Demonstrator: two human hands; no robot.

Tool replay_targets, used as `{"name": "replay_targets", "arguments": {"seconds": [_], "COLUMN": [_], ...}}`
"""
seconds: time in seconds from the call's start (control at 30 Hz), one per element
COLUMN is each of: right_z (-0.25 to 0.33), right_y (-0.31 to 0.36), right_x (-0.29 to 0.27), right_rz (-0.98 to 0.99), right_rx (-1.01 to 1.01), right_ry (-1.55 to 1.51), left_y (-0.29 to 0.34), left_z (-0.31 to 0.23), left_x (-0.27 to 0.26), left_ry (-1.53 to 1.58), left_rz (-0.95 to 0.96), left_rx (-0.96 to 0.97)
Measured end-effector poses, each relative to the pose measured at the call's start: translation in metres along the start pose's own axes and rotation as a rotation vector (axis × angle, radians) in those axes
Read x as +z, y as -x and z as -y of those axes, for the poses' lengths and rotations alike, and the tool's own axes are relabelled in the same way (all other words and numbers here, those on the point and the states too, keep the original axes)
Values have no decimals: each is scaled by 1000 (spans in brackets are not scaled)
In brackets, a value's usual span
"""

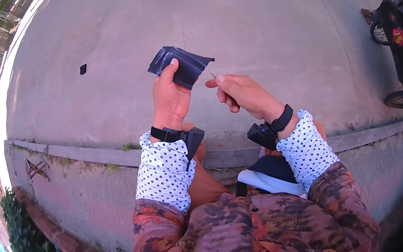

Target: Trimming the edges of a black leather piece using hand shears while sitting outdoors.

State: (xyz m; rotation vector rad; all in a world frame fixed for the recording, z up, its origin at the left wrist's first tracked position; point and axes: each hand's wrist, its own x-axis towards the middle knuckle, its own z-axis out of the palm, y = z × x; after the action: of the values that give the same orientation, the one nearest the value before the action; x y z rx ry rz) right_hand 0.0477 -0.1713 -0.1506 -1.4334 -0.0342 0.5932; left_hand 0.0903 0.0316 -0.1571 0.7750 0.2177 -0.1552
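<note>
My left hand (pixel 169 97) is closed on a small dark blue piece of cloth (pixel 191 68), with the thumb pressed on its face and the fingers hidden behind it. The cloth stands out in front of me, its edges a little curled. Just to its right, my right hand (pixel 246 94) pinches a thin needle (pixel 212 73) between thumb and forefinger. The needle points up toward the cloth's right corner; whether its tip touches the cloth, I cannot tell. Both wrists carry black straps with dark box-shaped devices, above white dotted sleeve covers.
A black and white cloth item (pixel 270 177) lies by my lap. Beyond a low stone kerb (pixel 87 155) stretches grey pavement with a small black object (pixel 83 69) on it. A dark wheeled cart (pixel 400 56) stands far right; crossed brown bars (pixel 37 169) and a hedge (pixel 38 247) are at left.
</note>
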Motion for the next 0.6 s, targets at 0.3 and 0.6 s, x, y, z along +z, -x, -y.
{"name": "replay_targets", "arguments": {"seconds": [0.3, 0.6], "right_z": [6, 6], "right_y": [-1, -3], "right_x": [9, 12], "right_rz": [-11, -101], "right_rx": [33, -17], "right_ry": [-75, -57], "left_y": [1, 5], "left_z": [3, 3], "left_x": [7, 9], "left_ry": [-38, -98], "left_rz": [42, 60], "left_rx": [-64, -46]}}
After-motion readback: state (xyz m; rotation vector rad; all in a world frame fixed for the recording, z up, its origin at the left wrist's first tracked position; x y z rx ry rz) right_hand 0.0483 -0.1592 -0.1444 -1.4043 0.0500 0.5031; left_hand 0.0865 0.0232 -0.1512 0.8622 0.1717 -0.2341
